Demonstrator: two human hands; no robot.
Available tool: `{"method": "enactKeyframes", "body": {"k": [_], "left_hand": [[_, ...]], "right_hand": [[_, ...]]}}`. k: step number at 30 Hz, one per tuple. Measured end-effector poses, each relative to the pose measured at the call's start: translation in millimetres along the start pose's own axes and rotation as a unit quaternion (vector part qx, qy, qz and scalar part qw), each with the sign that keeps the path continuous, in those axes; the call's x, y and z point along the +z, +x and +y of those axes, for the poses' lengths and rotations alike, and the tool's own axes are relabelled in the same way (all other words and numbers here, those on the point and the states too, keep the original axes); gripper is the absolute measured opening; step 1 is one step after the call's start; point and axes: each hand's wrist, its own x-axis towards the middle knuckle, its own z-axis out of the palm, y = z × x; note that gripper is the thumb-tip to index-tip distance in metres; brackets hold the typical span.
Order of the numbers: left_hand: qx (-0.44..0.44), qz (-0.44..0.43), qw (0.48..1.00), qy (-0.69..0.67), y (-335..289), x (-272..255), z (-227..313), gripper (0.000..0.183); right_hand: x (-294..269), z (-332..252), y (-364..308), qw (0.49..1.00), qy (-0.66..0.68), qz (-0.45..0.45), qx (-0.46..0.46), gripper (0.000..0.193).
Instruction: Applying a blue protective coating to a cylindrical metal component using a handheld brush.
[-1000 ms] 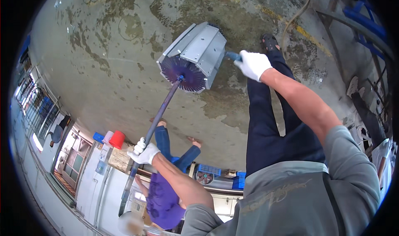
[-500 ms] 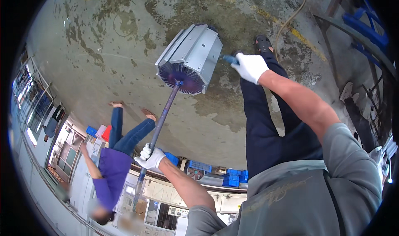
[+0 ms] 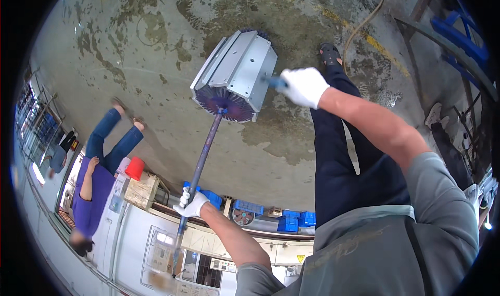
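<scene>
Purple-shirted walker point(image 3: 92, 197) and right hand point(image 3: 303, 86): since the earlier frame, walker well farther left; hand shifted leftward, closer to the drum point(image 3: 240, 66).
Concrete floor point(image 3: 172, 124): grey, dark wet-looking patches; yellow stripe point(image 3: 383, 48) upper right.
Drum body: silver panels, several with holes; purple spoked end toward the person. Sits ahead, upper middle of view; floor contact cannot be told.
Long rod point(image 3: 204, 150): slants from centre of spoked end down-left, through left hand point(image 3: 191, 203).
Left grip: white-gloved fingers wrapped round rod.
Right grip: white glove closed on blue tool point(image 3: 275, 82).
Tool tip: blurred, overlapping drum's right panel; touching or not, cannot tell.
</scene>
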Motion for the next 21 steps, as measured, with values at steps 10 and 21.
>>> {"method": "enactKeyframes", "body": {"k": [10,21], "left_hand": [[0.076,0.159,0.983,0.051,14,14,-16,0.048],[-0.001,0.052,0.998,0.035,27,-7,-11,0.051]], "right_hand": [[24,43,35,0.992,-0.044,-0.013,0.117,0.03],[18,53,53,0.996,-0.024,-0.007,0.08,0.029]]}}
